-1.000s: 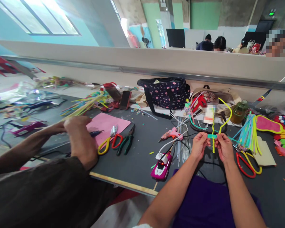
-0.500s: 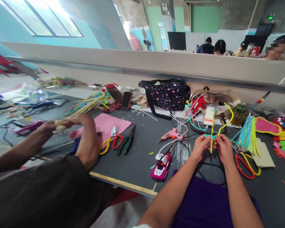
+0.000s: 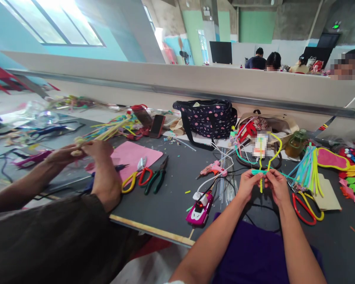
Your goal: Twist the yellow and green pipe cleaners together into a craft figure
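My left hand [image 3: 249,185] is closed in a pinch on a short teal pipe cleaner piece [image 3: 258,172]. My right hand [image 3: 277,184] pinches a yellow pipe cleaner [image 3: 279,149] beside it, its long free end curving up and bending over at the top. A twisted yellow stem crosses the teal piece, poking out above and below between my hands. The fingertips partly hide where the pieces meet. Just right of my right hand lie scissors [image 3: 309,207] with red and yellow handles, near a bundle of blue and yellow pipe cleaners [image 3: 309,173].
A pink glue gun [image 3: 214,169], clear sticks and a purple car-shaped power socket [image 3: 199,209] lie left of my arms. Pliers [image 3: 156,179] and more scissors [image 3: 133,179] rest near a co-worker's hands [image 3: 85,152]. A dotted bag [image 3: 208,120] and green bottle [image 3: 296,142] stand behind.
The yellow pipe cleaner's free end has swung left and its top now bends over. My hands have shifted slightly. The co-worker's hands have moved a little as well.
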A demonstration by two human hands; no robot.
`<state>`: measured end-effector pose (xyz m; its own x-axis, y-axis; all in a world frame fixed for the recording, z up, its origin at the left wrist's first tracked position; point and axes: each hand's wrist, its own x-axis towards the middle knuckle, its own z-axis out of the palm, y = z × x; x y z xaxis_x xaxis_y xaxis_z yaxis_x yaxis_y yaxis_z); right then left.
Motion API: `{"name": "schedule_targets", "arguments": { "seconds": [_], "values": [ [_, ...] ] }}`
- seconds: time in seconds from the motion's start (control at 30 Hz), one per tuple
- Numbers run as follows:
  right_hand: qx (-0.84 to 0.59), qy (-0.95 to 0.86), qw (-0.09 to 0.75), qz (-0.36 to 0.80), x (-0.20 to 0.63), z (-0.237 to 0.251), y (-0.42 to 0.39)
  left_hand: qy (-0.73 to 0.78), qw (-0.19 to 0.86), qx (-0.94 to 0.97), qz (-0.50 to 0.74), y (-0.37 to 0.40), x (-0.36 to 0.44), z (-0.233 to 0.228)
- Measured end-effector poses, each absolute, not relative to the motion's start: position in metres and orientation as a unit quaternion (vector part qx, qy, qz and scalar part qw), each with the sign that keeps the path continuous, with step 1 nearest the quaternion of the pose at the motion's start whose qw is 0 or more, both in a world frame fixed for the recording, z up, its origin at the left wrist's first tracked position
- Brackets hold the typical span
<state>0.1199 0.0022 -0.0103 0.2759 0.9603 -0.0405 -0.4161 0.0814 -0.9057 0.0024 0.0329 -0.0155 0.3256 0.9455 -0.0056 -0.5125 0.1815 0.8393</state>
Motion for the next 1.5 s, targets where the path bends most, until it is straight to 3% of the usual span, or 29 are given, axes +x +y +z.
{"name": "schedule_targets", "arguments": {
  "seconds": [0.53, 1.1, 1.5],
  "values": [
    [-0.477, -0.322, 0.668, 0.472, 0.122, -0.012, 0.003, 0.304, 0.683, 0.409, 0.523, 0.029, 0.007, -0.013],
    [-0.516, -0.283, 0.727, 0.355, 0.140, -0.017, 0.009, 0.317, 0.707, 0.424, 0.470, 0.018, 0.015, -0.012],
    [-0.512, -0.254, 0.717, 0.401, 0.141, -0.008, 0.005, 0.301, 0.731, 0.417, 0.448, 0.017, 0.015, -0.013]
  ]
}}
